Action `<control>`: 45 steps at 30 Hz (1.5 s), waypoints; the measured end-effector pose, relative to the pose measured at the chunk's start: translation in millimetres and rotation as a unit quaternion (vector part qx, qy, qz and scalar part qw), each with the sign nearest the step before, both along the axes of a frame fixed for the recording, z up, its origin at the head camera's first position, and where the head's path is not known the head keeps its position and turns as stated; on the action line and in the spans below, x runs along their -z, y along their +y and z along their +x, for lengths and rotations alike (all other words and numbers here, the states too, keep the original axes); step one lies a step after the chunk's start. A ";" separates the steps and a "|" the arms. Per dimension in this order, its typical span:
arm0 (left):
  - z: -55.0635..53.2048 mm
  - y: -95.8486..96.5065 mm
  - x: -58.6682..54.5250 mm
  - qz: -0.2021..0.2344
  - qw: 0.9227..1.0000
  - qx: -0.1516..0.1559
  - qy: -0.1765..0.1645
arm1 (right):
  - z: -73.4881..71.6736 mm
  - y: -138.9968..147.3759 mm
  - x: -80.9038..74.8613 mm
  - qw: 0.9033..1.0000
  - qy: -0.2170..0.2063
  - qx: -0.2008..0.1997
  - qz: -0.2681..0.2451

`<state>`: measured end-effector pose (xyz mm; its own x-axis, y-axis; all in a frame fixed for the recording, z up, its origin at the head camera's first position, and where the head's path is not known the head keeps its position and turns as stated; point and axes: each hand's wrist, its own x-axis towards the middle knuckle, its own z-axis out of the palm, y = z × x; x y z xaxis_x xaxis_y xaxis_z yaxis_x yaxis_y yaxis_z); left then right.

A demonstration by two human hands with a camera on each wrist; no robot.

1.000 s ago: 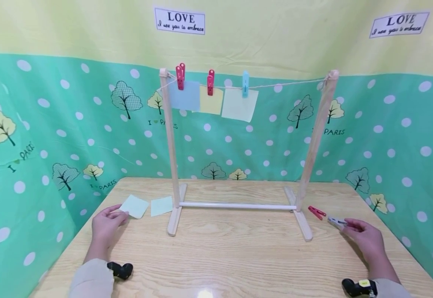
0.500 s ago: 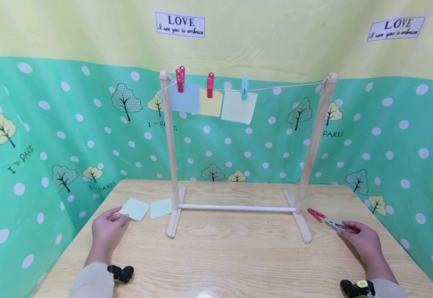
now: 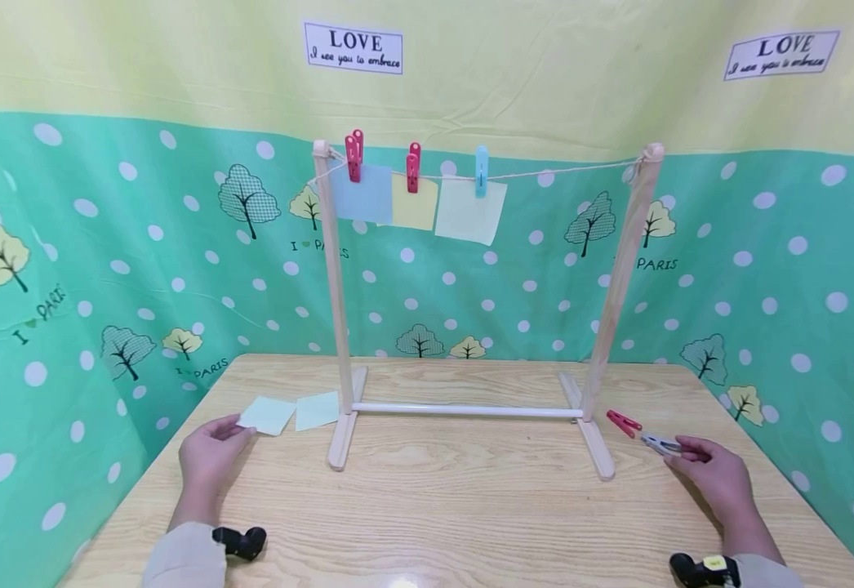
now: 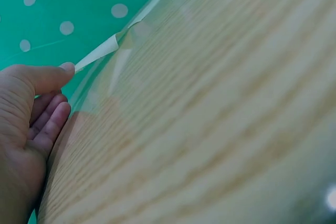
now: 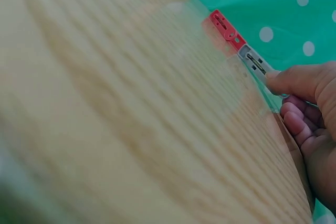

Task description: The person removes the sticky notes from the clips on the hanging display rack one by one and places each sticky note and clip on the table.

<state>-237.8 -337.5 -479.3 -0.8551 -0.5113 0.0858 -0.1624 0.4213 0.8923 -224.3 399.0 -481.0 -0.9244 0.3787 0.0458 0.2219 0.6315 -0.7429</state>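
Observation:
My left hand [image 3: 210,456] pinches the near left corner of a pale green square of paper [image 3: 269,416]; in the left wrist view the paper [image 4: 98,52] slopes up a little from the table toward the thumb. A second pale paper [image 3: 317,411] lies beside it, by the rack's left foot. At the right, my right hand [image 3: 713,474] holds a grey-white clothespin [image 3: 660,443] by one end between thumb and fingers. Just beyond its tip a red clothespin [image 3: 624,423] lies on the table. The right wrist view shows the grey-white clothespin [image 5: 254,62] almost in line with the red one.
A wooden rack [image 3: 469,409] stands mid-table with a string [image 3: 567,171] between its posts. From the string hang blue paper [image 3: 368,196], yellow paper [image 3: 415,204] and pale paper [image 3: 469,214], held by two red clothespins and a light blue clothespin [image 3: 482,170]. Polka-dot cloth surrounds the table.
The left hand's corner of the paper has dipped slightly, so the sheet lies flatter in view. My right hand and the grey-white clothespin have barely shifted. The hanging papers are unchanged.

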 end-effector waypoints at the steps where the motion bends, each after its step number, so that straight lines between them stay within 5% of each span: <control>1: 0.3 0.0 0.6 0.000 1.000 -0.001 0.000 | 0.2 0.1 -0.2 1.000 -0.002 0.001 -0.001; 8: 3.5 -0.3 3.6 -0.009 1.000 -0.019 -0.007 | 1.6 -0.4 0.8 1.000 -0.004 0.007 -0.021; 15: 2.5 1.7 -3.1 0.033 0.999 -0.021 0.002 | 2.3 -6.0 -6.2 1.000 0.011 0.005 -0.015; 24: -3.6 14.6 -22.6 0.103 0.995 0.010 0.001 | 3.1 -18.0 -26.7 0.998 0.062 -0.023 -0.017; 35: -4.8 33.0 -34.6 0.065 0.996 0.044 0.052 | 8.9 -33.3 -52.4 0.994 0.093 -0.049 -0.005; 45: -4.6 58.1 -55.6 0.077 0.986 0.122 0.087 | 10.6 -47.6 -80.4 0.984 0.146 -0.100 0.007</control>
